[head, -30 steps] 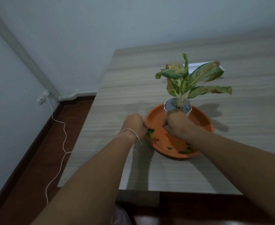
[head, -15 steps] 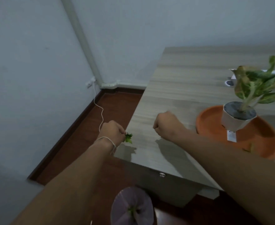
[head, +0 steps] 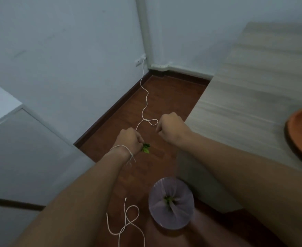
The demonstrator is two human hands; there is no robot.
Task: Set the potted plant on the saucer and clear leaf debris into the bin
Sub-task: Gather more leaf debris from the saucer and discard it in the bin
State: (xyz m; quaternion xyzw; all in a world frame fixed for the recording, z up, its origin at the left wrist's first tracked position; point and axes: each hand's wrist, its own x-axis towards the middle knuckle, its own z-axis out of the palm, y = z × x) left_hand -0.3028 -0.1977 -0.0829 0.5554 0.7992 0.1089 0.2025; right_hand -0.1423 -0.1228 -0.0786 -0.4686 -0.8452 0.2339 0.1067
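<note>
My left hand (head: 128, 139) is shut on a small bunch of green leaf debris (head: 145, 148) that sticks out past the fingers. It hovers over the floor, left of the table and farther out than the bin. My right hand (head: 170, 127) is a closed fist beside the table's corner, and nothing shows in it. The bin (head: 155, 209), round with a purple liner, stands on the floor below my forearms with some green leaves inside. Only the left part of the orange saucer (head: 300, 132) shows, at the right edge of the table. The potted plant is out of view.
The wooden table (head: 244, 97) fills the right side. A white cable (head: 145, 104) runs from a wall socket across the brown floor, and loops again near the bin. A grey cabinet (head: 21, 148) stands at the left against the wall.
The view swung left and down, away from the table. Both hands moved off the table edge to above the floor, the left one still gripping the leaves. The plant left the view.
</note>
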